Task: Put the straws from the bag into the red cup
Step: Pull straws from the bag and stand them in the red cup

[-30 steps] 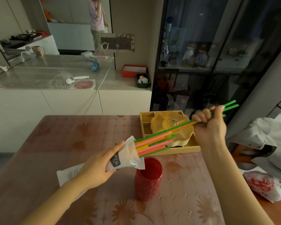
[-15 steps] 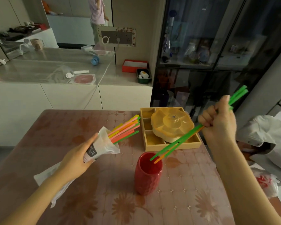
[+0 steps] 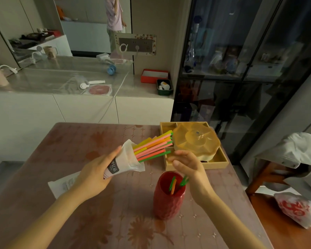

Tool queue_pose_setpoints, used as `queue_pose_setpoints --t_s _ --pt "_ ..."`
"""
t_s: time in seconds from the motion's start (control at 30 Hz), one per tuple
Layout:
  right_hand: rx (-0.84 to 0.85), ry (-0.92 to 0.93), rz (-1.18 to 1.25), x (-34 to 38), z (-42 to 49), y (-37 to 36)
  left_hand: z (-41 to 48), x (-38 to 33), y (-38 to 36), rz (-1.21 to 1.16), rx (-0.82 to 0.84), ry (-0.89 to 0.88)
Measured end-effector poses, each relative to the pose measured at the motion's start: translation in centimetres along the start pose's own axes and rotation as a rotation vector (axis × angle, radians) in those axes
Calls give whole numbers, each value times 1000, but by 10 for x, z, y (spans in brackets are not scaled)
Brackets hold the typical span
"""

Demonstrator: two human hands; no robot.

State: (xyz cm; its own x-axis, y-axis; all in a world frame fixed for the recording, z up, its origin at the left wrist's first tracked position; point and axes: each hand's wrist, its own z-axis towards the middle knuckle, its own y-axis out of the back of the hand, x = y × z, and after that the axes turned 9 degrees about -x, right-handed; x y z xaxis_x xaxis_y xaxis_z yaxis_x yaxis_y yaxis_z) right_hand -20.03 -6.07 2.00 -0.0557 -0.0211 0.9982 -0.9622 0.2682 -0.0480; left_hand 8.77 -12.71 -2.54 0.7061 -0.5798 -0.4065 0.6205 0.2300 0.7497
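A red cup (image 3: 167,203) stands on the table near the middle, with green and orange straws (image 3: 174,185) standing inside it. My left hand (image 3: 94,174) grips a white plastic bag (image 3: 123,161) to the left of the cup. Several pink, yellow, orange and green straws (image 3: 153,145) stick out of the bag's mouth, pointing up and right. My right hand (image 3: 187,166) hovers just above the cup's rim, palm turned left, fingers apart and empty, close to the tips of the bagged straws.
A wooden tray (image 3: 217,163) with a yellow flower-shaped lidded dish (image 3: 196,139) sits behind the cup. The floral table (image 3: 79,212) ends at the right, where a chair holds a grey garment (image 3: 293,159) and a red-and-white bag (image 3: 296,209). A white counter stands behind.
My right hand lowered the green and orange straws into the red cup and let them go. It now hangs open above the rim. The left hand brought the bag closer to the cup.
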Motion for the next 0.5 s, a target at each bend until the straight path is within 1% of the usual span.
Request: queue_pose_setpoints --t_s 0.1,0.13,0.23,0.27,0.37,0.5 --pt "-115 27 -10 17 6 3 11 -11 2 3 -28 -44" --pt "-122 22 -26 23 9 3 16 -16 2 2 -34 -57" --pt "-64 -16 -38 40 20 -4 30 -31 4 -3 -34 -132" --pt "-82 -21 -23 43 23 -7 34 -36 3 11 -24 -163" --pt "-216 -34 77 52 29 -14 42 -48 0 45 -5 -205" --pt "-222 0 316 64 34 -5 41 -49 -3 13 8 -194"
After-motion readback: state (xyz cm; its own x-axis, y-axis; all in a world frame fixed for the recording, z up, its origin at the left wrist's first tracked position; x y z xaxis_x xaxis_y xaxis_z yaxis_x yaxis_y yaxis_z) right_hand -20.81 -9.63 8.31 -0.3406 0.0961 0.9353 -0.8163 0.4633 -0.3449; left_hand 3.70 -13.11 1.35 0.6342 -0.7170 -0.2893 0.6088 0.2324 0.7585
